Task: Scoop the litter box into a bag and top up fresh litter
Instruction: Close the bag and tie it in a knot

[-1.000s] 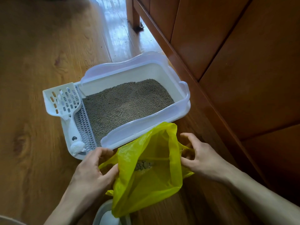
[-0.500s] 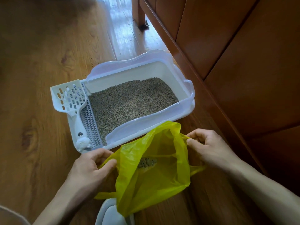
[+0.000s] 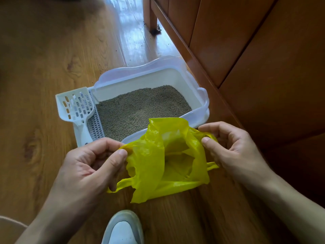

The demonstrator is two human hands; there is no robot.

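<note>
A yellow plastic bag (image 3: 158,161) hangs open between my hands, just in front of the litter box. My left hand (image 3: 88,166) pinches the bag's left handle between thumb and fingers. My right hand (image 3: 230,150) pinches the right handle. The white litter box (image 3: 198,95) sits on the wooden floor, its grey-brown litter (image 3: 140,110) spread flat inside. A white slotted scoop (image 3: 75,106) lies on the grated step at the box's left end, handle toward me.
A wooden cabinet (image 3: 246,50) runs along the right, close to the litter box, with one leg (image 3: 152,16) at the top. The tip of a white and grey shoe (image 3: 123,228) shows at the bottom edge. Wooden floor (image 3: 44,67) stretches to the left.
Both hands have lifted the bag's handles up and apart, and the bag now hangs higher and covers the box's near rim. The clump seen inside the bag earlier is out of sight.
</note>
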